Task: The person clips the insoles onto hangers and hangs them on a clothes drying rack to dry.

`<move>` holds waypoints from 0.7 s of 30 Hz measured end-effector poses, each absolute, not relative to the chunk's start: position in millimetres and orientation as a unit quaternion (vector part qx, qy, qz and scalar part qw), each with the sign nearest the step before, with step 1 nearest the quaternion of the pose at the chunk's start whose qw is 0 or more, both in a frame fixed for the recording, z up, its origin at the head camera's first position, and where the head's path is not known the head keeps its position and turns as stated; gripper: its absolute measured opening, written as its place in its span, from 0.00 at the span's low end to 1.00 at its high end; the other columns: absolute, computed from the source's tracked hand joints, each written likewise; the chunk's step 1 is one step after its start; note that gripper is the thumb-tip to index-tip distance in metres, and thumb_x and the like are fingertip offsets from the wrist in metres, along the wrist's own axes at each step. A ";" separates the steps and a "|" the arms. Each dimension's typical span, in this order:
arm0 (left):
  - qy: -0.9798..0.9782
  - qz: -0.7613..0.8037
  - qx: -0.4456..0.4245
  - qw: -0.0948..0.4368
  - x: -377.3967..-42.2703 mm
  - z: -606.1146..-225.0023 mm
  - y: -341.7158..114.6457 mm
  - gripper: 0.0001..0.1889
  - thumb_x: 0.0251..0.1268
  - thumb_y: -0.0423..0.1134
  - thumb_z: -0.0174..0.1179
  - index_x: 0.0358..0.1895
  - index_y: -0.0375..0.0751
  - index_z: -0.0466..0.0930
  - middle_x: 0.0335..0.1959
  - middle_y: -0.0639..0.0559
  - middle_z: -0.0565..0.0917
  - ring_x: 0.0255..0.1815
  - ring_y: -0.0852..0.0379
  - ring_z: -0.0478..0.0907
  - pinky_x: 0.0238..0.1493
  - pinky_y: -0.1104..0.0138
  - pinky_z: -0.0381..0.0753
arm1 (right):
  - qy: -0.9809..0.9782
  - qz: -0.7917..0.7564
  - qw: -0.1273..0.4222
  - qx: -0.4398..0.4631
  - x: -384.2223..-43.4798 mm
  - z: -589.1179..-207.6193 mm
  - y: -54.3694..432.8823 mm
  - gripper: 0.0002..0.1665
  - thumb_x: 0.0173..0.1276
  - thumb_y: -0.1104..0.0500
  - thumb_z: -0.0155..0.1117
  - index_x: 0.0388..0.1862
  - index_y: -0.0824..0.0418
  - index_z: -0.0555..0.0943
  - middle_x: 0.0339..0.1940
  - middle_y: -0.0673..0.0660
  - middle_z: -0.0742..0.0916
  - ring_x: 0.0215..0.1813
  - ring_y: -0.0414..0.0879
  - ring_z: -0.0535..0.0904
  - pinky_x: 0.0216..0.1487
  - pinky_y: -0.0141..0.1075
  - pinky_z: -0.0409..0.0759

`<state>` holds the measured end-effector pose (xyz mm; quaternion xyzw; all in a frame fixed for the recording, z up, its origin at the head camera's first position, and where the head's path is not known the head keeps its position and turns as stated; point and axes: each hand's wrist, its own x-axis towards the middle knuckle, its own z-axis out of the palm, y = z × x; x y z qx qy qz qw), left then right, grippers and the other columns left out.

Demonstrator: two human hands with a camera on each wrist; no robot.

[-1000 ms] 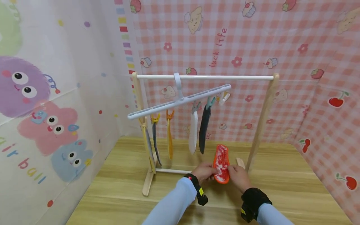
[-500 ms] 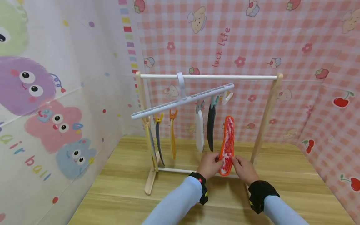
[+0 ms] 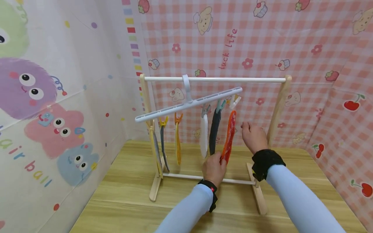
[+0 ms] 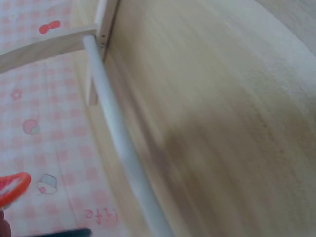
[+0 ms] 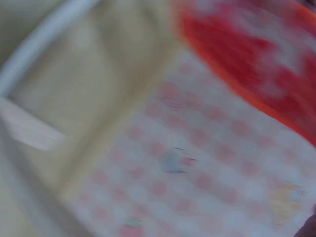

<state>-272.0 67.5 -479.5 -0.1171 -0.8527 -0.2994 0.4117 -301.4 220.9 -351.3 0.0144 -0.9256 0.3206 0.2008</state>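
Note:
My left hand [image 3: 214, 169] grips the lower end of a red and white fuzzy insole [image 3: 229, 137] with an orange edge, which stands nearly upright. Its upper end is just below a white clip [image 3: 234, 102] at the right end of the pale hanger [image 3: 175, 107]; I cannot tell whether they touch. To the right, apart from the insole, my right hand [image 3: 254, 137] is raised with loosely bent fingers and nothing visible in them. In the blurred right wrist view, the insole [image 5: 247, 64] fills the top right corner.
A wooden rack with a white top bar [image 3: 233, 79] carries the tilted hanger. From its clips hang a dark insole [image 3: 215, 131], a white one [image 3: 204, 136], a yellow one [image 3: 178, 144] and other thin pieces. A lower bar [image 3: 183, 176] runs near the tabletop [image 3: 122, 194].
The left hand has brought the insole up toward the white clip and turned it more edge-on. My right hand has let go of it and risen to the right.

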 end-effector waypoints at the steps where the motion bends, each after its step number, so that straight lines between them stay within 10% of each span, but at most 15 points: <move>1: -0.852 -0.288 -0.105 0.423 -273.3 -481.9 66.8 0.06 0.51 0.36 0.66 0.25 0.47 0.77 0.18 0.54 0.79 0.20 0.53 0.78 0.19 0.63 0.72 | -0.924 0.328 0.196 0.009 -304.6 -338.0 217.0 0.38 0.80 0.38 0.32 0.51 0.65 0.80 0.43 0.71 0.83 0.46 0.67 0.78 0.51 0.56 0.72; 6: -0.850 -0.255 -0.058 0.458 -279.4 -485.7 64.4 0.08 0.49 0.36 0.68 0.23 0.45 0.76 0.17 0.52 0.79 0.18 0.51 0.78 0.17 0.60 0.72 | -0.918 0.376 0.123 -0.015 -316.5 -282.7 199.0 0.51 0.71 0.27 0.41 0.74 0.68 0.64 0.68 0.71 0.73 0.62 0.67 0.72 0.60 0.60 0.70; 13: -0.853 -0.216 -0.067 0.471 -281.6 -484.5 69.5 0.06 0.48 0.37 0.70 0.24 0.46 0.81 0.17 0.54 0.79 0.17 0.55 0.78 0.17 0.62 0.72 | -0.925 0.362 0.103 -0.048 -329.9 -256.9 185.2 0.42 0.67 0.25 0.47 0.32 0.64 0.77 0.25 0.57 0.71 0.30 0.54 0.71 0.27 0.41 0.67; 21: -0.845 -0.199 -0.068 0.492 -283.2 -489.9 66.9 0.07 0.45 0.37 0.71 0.24 0.47 0.80 0.16 0.54 0.79 0.18 0.54 0.79 0.18 0.63 0.73 | -0.917 0.370 0.146 -0.027 -328.1 -257.0 177.8 0.34 0.74 0.33 0.48 0.28 0.63 0.74 0.19 0.54 0.68 0.23 0.50 0.66 0.21 0.38 0.62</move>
